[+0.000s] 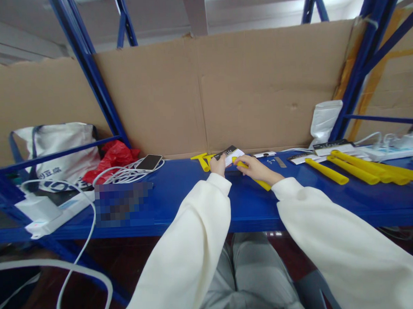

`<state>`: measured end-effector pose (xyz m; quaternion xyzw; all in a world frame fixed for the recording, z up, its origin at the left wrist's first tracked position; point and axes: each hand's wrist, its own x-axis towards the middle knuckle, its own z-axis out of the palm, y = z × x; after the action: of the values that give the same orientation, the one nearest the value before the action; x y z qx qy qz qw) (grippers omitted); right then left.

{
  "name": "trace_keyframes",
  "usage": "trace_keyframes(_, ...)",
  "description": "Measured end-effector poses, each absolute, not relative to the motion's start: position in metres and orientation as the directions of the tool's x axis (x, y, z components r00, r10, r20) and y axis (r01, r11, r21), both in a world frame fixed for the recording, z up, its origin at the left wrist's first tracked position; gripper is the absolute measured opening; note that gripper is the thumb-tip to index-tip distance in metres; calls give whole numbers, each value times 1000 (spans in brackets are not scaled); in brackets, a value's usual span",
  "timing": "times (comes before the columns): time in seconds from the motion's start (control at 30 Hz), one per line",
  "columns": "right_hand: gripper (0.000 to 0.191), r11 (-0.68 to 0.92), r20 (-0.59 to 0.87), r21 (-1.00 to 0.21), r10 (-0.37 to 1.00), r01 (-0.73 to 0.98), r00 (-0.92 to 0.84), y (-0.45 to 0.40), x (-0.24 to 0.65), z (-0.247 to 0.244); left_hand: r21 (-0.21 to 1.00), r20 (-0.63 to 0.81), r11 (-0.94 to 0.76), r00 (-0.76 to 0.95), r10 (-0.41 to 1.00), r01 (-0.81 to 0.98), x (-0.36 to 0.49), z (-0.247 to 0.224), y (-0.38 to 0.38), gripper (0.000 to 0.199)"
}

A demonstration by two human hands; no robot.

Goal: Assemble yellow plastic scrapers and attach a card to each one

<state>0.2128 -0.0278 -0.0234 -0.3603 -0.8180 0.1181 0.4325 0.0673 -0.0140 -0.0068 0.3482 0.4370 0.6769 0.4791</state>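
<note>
My left hand (218,165) is closed on a black-and-white printed card or flat packet (233,156), which it holds tilted above the table. My right hand (257,168) grips a yellow stick-like handle (263,184), whose upper end meets the card's lower edge. Whether the two are joined I cannot tell. Just left of my left hand lie yellow T-shaped pieces (203,163). A small grey metal strip (280,162) and tiny pale bits (270,161) rest right of my hands, with another white packet (263,154) behind them.
Several yellow handles (352,169) and more black-and-white packets (333,147) lie at the right of the blue table (181,192). On the left are a phone (149,162), coiled white cable (124,175), a red plastic bag (118,155), a canvas bag (62,150) and a power strip (62,216). Cardboard (155,97) stands behind.
</note>
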Motion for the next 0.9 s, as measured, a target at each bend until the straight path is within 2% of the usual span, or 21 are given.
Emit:
trace_keyframes(0.23, 34, 698, 638, -435, 685, 569, -352, -18, 220, -26, 954, 69, -183, -424, 903, -235, 62, -5, -10, 20)
trace_keyframes(0.4, 49, 574, 663, -367, 713, 732, -227, -9, 240, -21, 960, 79, -196, -481, 873, -199, 59, -7, -7, 22)
trace_keyframes(0.5, 53, 407, 655, -369, 752, 835, -77, -11, 259, -12, 960, 94, -201, -454, 886, -195, 59, -9, -5, 19)
trace_keyframes(0.67, 55, 16, 569, -347, 798, 938, 196, -23, 297, 15, 966, 116, -202, -432, 894, -159, 60, -12, -1, 16)
trace_keyframes(0.77, 52, -158, 505, -224, 825, 962, 253, -34, 320, 31, 972, 120, -194, -425, 897, -135, 60, -13, 1, 14)
trace_keyframes(0.9, 49, -313, 335, -58, 888, 948, 314, -51, 351, 43, 978, 107, -170, -416, 903, -117, 59, -13, 3, 13)
